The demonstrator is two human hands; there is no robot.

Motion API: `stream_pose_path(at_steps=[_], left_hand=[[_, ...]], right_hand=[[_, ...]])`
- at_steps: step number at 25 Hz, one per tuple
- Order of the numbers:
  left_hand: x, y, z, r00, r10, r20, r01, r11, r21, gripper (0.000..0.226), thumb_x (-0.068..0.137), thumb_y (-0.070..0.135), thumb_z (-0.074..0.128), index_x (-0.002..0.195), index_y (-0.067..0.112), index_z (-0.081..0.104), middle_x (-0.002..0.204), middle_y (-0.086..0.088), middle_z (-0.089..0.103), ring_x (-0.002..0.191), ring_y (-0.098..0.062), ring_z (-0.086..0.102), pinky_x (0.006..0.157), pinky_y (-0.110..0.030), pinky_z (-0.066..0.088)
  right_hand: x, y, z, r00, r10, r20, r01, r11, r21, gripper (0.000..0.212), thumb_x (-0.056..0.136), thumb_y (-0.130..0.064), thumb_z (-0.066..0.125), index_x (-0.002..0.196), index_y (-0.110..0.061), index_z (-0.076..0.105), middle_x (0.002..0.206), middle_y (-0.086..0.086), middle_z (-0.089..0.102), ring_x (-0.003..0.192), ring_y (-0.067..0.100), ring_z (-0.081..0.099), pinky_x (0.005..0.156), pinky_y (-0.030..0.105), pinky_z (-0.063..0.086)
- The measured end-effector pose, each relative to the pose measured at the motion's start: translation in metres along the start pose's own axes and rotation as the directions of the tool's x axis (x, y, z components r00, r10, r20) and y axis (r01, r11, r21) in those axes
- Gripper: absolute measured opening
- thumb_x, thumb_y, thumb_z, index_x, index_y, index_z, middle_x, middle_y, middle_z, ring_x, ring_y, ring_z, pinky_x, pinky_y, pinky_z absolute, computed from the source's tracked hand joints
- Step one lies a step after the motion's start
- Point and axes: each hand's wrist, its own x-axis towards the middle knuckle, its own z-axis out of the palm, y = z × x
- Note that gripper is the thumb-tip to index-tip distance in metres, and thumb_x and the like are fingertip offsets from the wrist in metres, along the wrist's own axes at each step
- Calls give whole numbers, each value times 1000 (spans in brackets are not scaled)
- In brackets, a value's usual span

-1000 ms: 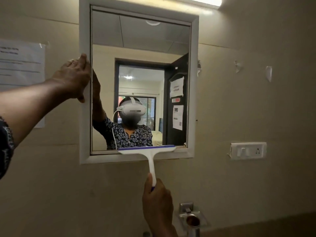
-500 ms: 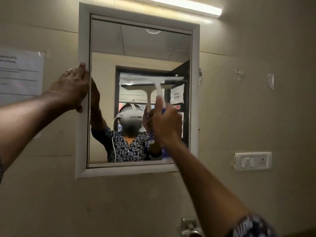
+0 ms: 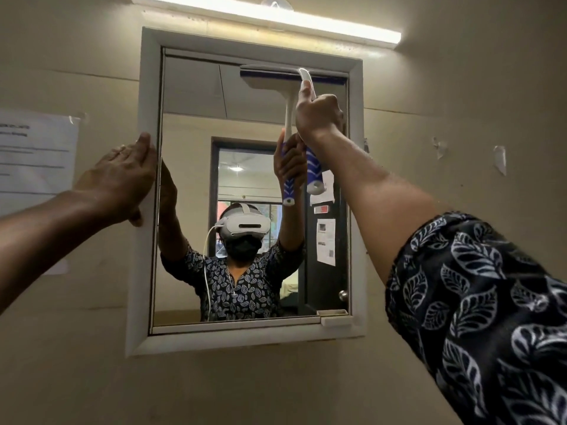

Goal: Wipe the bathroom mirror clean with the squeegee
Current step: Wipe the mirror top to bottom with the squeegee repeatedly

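While the right hand point(image 3: 319, 113) reaches up to the top of the bathroom mirror point(image 3: 214, 167), its fingers are wrapped tight around the handle of the squeegee point(image 3: 308, 84), thumb laid up along the white neck. The blue-and-white grip end pokes out below the fist. The blade lies level across the top right part of the glass, just under the upper edge of the white mirror frame point(image 3: 147, 87), its long axis running left to right, with the handle hanging roughly straight down from it toward the hand. So the blade sits above the fingers, and the uncleaned or unswept glass, as I judge it, lies below; the coming move looks like a downward pull, with the blade kept level and pressed flat.

The left hand point(image 3: 122, 176) is laid on the left side of the frame, fingers loosely curled over its edge, holding no tool; it seems to steady the mirror. It is well apart from the squeegee, so the right hand alone does the work.

Whether the rubber edge truly touches the glass cannot be told: blade and reflection run together there. The blade's right end is partly hidden behind the neck and thumb. No streaks or wet patches can be made out on the glass. A tube light point(image 3: 276, 16) glares above the frame.
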Motion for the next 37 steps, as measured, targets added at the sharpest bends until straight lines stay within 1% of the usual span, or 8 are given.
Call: stream_pose_path(at_steps=[8, 17, 19, 21, 22, 29, 34, 37], left_hand=[[10, -11, 12, 999, 18, -38, -17, 1000, 11, 141, 47, 30, 90, 147, 0, -4, 155, -17, -12, 145, -32, 8, 116, -37, 9], [10, -11, 8, 999, 21, -31, -20, 1000, 14, 142, 46, 34, 91, 148, 1, -1, 156, -17, -11, 144, -33, 11, 117, -38, 15], [7, -8, 4, 1000, 14, -19, -13, 1000, 11, 141, 47, 33, 91, 148, 0, -2, 156, -17, -12, 145, -32, 10, 117, -37, 12], [4, -6, 1, 1000, 12, -10, -12, 1000, -7, 139, 49, 31, 90, 148, 0, -2, 156, -18, -11, 145, -32, 9, 117, -37, 11], [3, -6, 0, 1000, 14, -5, -14, 1000, -14, 139, 49, 30, 90, 148, -1, -2, 156, -18, -11, 145, -33, 9, 117, -37, 11], [-3, -3, -4, 1000, 10, 22, -9, 1000, -21, 138, 54, 29, 88, 147, -2, -9, 155, -19, -14, 145, -32, 4, 117, -35, 7], [-5, -1, -7, 1000, 2, 26, -1, 999, -41, 135, 56, 25, 87, 147, -1, -10, 155, -19, -15, 145, -32, 3, 117, -36, 6], [-5, 1, -5, 1000, -11, 25, 12, 999, -30, 131, 59, 20, 86, 147, 0, -10, 155, -19, -15, 145, -31, 1, 117, -36, 5]], right_hand=[[-21, 12, -5, 997, 41, 71, -47, 995, 84, 46, 98, -47, 29, 64, -17, 38, 54, -2, 45, 46, 9, 45, 41, 18, 37], [-190, 108, -13, 969, 93, 227, -143, 966, 216, 58, 95, -50, 30, 77, -4, 61, 70, 21, 66, 63, 37, 66, 59, 51, 57], [-234, 129, -13, 960, 131, 247, -182, 963, 198, 58, 92, -54, 26, 80, -10, 62, 66, 11, 66, 59, 21, 65, 56, 40, 57], [-272, 147, -15, 949, 206, 239, -248, 955, 160, 54, 85, -58, 26, 72, -17, 59, 52, -3, 57, 46, 4, 55, 40, 16, 42], [-289, 155, -15, 937, 260, 234, -300, 942, 154, 50, 84, -58, 29, 67, -19, 55, 46, -5, 51, 40, 3, 49, 36, 13, 36], [-356, 184, -16, 901, 417, 121, -410, 909, -75, 46, 87, -38, 54, 43, -28, 48, 34, -5, 43, 35, 0, 45, 42, 12, 36], [-351, 172, -20, 896, 424, 130, -406, 903, -140, 44, 88, -44, 47, 48, -26, 49, 40, -4, 46, 40, 2, 47, 45, 12, 38], [-323, 137, -21, 943, 322, 79, -327, 943, 55, 40, 92, -36, 47, 53, -27, 49, 40, -6, 49, 40, 3, 50, 41, 9, 38]])
